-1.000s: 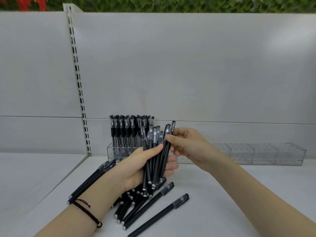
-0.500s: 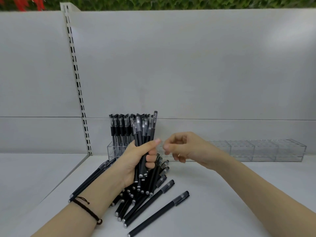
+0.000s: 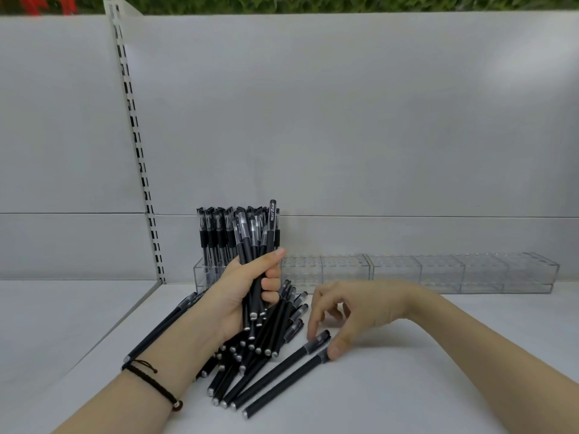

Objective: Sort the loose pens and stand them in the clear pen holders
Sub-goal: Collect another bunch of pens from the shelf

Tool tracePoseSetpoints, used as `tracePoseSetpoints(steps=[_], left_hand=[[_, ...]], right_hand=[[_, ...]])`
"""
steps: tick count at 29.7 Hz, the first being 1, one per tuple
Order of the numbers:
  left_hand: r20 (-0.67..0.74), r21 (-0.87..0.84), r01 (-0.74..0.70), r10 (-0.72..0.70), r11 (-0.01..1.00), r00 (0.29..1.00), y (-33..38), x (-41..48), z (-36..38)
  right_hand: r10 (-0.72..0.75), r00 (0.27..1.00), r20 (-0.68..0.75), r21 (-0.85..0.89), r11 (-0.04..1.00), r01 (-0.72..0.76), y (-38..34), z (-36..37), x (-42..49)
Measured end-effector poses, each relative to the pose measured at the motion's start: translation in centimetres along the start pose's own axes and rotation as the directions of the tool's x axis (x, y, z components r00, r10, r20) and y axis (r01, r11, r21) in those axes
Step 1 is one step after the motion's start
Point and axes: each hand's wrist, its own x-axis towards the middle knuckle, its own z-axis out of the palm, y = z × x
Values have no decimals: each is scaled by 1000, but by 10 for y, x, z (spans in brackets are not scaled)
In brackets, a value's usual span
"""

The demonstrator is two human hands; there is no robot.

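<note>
Black pens (image 3: 254,261) stand bunched in our left hand's (image 3: 238,296) grip above the pile (image 3: 250,352). Our right hand (image 3: 354,311) touches two loose pens (image 3: 282,371) beside it; whether it pinches, we cannot tell. Bare shelf (image 3: 438,371) runs right to the holders (image 3: 438,274).

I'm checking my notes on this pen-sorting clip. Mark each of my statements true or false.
1. The left hand grips a bundle of pens held upright. True.
2. The right hand holds a pen up in the air. False: it is down at two loose pens that lie on the shelf.
3. Every clear holder is full. False: only the leftmost holder has pens; the other holders to its right look empty.
4. A pile of pens lies on the shelf under the left hand. True.
5. The bracelet is on the right hand's wrist. False: it is on the left hand's wrist.
</note>
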Motion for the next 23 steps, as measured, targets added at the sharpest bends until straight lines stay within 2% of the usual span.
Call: tracePoseSetpoints(steps=[3, 7, 19, 23], left_hand=[[-13, -6, 11, -12, 1000, 1000, 0, 0, 1], [-14, 31, 10, -10, 999, 1000, -1, -2, 3], [-39, 89, 51, -47, 995, 998, -5, -1, 1], [-41, 83, 67, -64, 994, 997, -4, -2, 1]], right_hand=[[41, 994, -99, -54, 997, -46, 11, -2, 0], [108, 977, -184, -3, 994, -110, 25, 0, 6], [108, 966, -236, 177, 982, -67, 31, 0, 8], [121, 964, -237, 366, 930, -27, 32, -1, 5]])
